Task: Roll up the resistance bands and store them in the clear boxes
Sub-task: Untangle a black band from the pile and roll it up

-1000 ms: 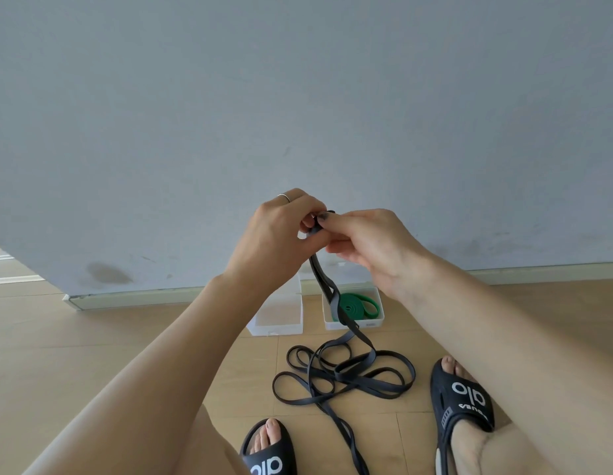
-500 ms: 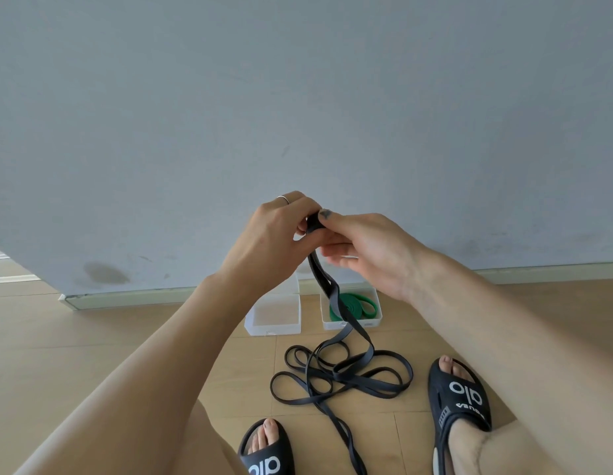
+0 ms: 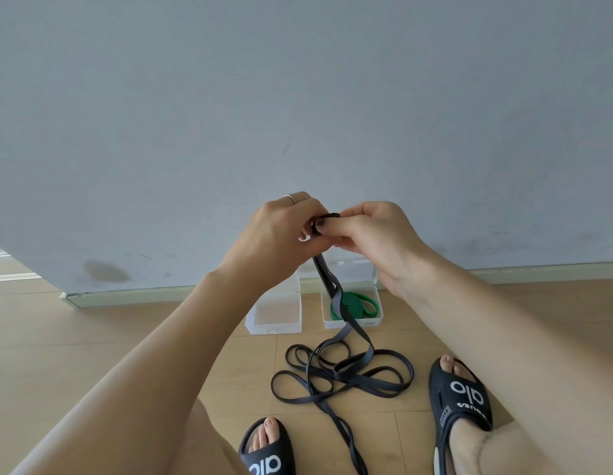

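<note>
A pale grey wall [image 3: 298, 97] fills the far half of the view and carries a dark smudge [image 3: 104, 271] low on its left. A light skirting strip [image 3: 144, 296] runs along its foot. The wall's left end stops at a corner, past which more flooring continues. The floor [image 3: 92, 337] is light wood-effect planking with visible seams.

The left hand [image 3: 277, 234], with a ring [image 3: 289, 198] on one finger, is raised in front of the wall. Its fingers curl around the small rolled end of the black resistance band [image 3: 339, 375]. The right hand [image 3: 370, 234] meets it from the right and pinches the same rolled end with thumb and fingers. From the hands the band hangs down to the floor, where the rest lies in loose tangled loops between the feet, one strand trailing toward the near edge.

Two clear boxes stand side by side against the skirting, lids open. The left clear box [image 3: 274, 325] holds nothing visible. The right clear box [image 3: 353, 323] contains a coiled green band [image 3: 358, 305].

Near the bottom edge, a left black slide sandal [image 3: 267, 457] and a right black slide sandal [image 3: 462, 395] rest on the floor.
</note>
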Demonstrator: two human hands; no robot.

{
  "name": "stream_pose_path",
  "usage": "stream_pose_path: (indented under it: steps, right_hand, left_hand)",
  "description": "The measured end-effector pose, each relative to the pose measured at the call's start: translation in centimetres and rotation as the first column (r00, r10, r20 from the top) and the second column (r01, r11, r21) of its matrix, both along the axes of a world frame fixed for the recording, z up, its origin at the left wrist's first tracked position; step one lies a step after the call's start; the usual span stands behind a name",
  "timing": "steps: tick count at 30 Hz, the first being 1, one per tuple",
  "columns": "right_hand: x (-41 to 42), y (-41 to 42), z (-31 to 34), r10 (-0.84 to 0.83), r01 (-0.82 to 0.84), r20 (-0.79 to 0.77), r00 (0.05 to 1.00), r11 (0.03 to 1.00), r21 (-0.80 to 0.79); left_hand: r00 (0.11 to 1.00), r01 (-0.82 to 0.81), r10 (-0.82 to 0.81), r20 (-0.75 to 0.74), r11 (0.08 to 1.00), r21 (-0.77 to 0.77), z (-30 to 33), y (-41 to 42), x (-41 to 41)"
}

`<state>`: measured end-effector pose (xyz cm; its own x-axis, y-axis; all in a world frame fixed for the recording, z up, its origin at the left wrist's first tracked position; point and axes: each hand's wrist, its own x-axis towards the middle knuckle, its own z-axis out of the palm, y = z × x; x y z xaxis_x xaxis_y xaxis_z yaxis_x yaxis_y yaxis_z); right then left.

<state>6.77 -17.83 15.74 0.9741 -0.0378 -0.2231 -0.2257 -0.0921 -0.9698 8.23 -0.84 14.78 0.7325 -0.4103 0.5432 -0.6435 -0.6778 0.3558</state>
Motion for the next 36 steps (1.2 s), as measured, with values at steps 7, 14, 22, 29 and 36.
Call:
stream_pose_path:
  steps: [7,14,22,29,36]
  right_hand:
    - [0.1,-0.5,0.3,0.114,-0.069,-0.110,0.987,0.935,0.349]
    - [-0.2,-0.4,0.3,0.102,-0.090,-0.102,0.990,0.989,0.115]
    - [-0.5,0.5,0.1,-0.039,0.043,0.038,0.998,0.994,-0.097]
    - [0.0,-0.7,0.3,0.108,-0.086,-0.071,0.992,0.963,0.254]
    - [-0.2,-0.7,0.3,0.152,-0.118,-0.106,0.983,0.954,0.275]
  left_hand:
    - [0.983,-0.026,-0.010,-0.185,0.981,-0.193,-0.3,0.2,0.0]
    - [0.994,0.032,-0.028,-0.109,0.999,0.036,-0.1,0.7,0.0]
    - [0.999,0.047,-0.047,0.006,0.998,0.048,0.1,0.2,0.1]
    - [0.989,-0.023,-0.003,-0.147,0.984,-0.176,-0.3,0.1,0.0]
    - [0.984,0.007,-0.020,-0.180,0.997,-0.075,-0.6,0.8,0.3]
